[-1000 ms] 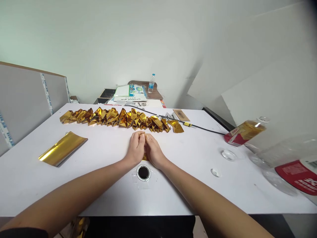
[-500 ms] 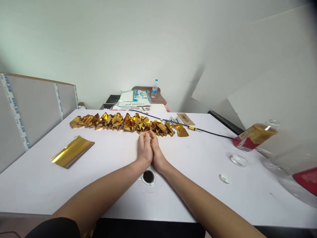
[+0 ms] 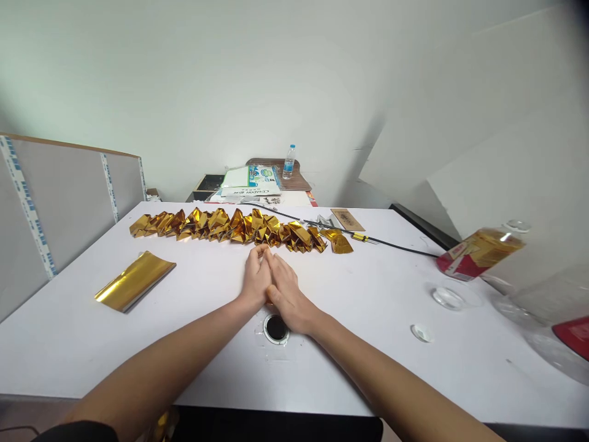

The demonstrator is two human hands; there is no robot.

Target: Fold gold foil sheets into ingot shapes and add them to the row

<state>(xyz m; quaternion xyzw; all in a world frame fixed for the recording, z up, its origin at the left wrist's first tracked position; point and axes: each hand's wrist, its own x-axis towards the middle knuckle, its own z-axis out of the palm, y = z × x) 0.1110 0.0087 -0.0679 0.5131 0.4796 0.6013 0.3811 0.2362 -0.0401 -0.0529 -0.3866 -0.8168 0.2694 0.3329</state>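
Note:
My left hand [image 3: 256, 276] and my right hand [image 3: 288, 293] are pressed together above the middle of the white table [image 3: 207, 356]. The right palm and fingers lie across the left, and both hands are closed. A small orange-gold edge shows below them; whatever sits between the palms is hidden. Just beyond my fingertips stretches a long row of folded gold foil paper pieces [image 3: 216, 226]. To the left lies a stack of flat gold foil sheets [image 3: 137, 281], its edges slightly curled.
A round cable hole [image 3: 277, 329] is just below my hands. On the right are a white cap [image 3: 422, 333], a clear plastic ring [image 3: 448, 299], and a tilted bottle of yellow liquid [image 3: 481, 253]. A black cable [image 3: 391, 245] crosses the back; a water bottle [image 3: 288, 163] stands beyond.
Both hands have come slightly nearer and left. My right hand has turned over more, its fingers now slanting across the left. The foil pieces and sheets have stayed put.

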